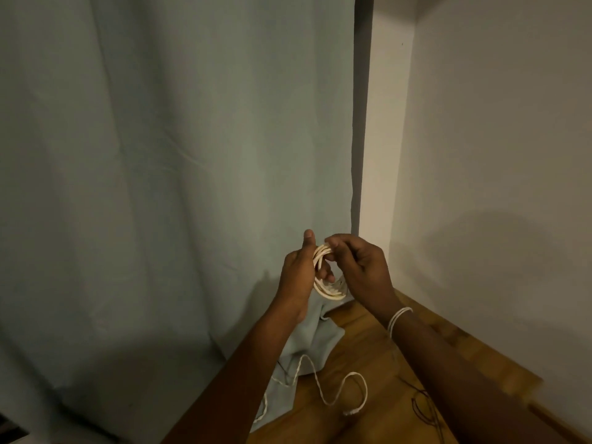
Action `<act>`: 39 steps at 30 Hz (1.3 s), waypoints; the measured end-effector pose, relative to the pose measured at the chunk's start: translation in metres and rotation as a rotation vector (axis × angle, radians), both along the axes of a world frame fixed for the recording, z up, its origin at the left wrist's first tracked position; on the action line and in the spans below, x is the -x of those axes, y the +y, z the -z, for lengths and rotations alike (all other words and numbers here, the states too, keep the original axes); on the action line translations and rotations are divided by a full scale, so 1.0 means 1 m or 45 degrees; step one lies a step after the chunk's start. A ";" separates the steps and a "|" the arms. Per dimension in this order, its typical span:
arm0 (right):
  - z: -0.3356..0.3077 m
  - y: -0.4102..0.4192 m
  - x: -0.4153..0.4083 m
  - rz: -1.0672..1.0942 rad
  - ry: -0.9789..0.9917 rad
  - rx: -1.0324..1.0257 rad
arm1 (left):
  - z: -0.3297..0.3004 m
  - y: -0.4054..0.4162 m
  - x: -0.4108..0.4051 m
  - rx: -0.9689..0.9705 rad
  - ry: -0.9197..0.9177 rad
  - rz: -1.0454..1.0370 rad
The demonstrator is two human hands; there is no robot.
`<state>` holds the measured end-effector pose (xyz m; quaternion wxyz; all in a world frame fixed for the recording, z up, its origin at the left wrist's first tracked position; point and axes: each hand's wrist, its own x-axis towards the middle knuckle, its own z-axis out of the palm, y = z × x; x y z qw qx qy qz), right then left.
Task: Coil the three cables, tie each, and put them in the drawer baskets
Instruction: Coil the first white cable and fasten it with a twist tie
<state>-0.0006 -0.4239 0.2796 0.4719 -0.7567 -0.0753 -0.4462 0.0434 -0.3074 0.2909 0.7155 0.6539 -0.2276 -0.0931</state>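
A white cable coil (323,291) hangs between both hands at chest height, in front of the curtain. My left hand (299,277) holds the coil's loops, thumb pointing up and fingers through the ring. My right hand (358,267) pinches the top of the loops with curled fingers. A loose white cable (333,392) trails in curves over the wooden floor (362,347) below my arms, its plug end at the right. A thin dark cable (424,408) lies on the floor under my right forearm. No drawer or baskets are in view.
A grey-green curtain (176,155) fills the left and pools on the floor. A white wall (496,155) stands at the right with a corner behind. White bands circle my right wrist (398,317).
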 end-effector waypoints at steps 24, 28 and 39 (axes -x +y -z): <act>0.068 -0.072 0.024 -0.121 0.714 -0.256 | 0.074 -0.048 -0.005 -0.105 0.310 0.029; 0.117 -0.130 0.029 0.163 0.912 -0.306 | 0.097 -0.071 -0.009 -0.187 0.318 -0.009; 0.301 -0.223 0.017 0.469 1.649 0.352 | 0.144 -0.124 -0.029 -0.432 0.415 -0.201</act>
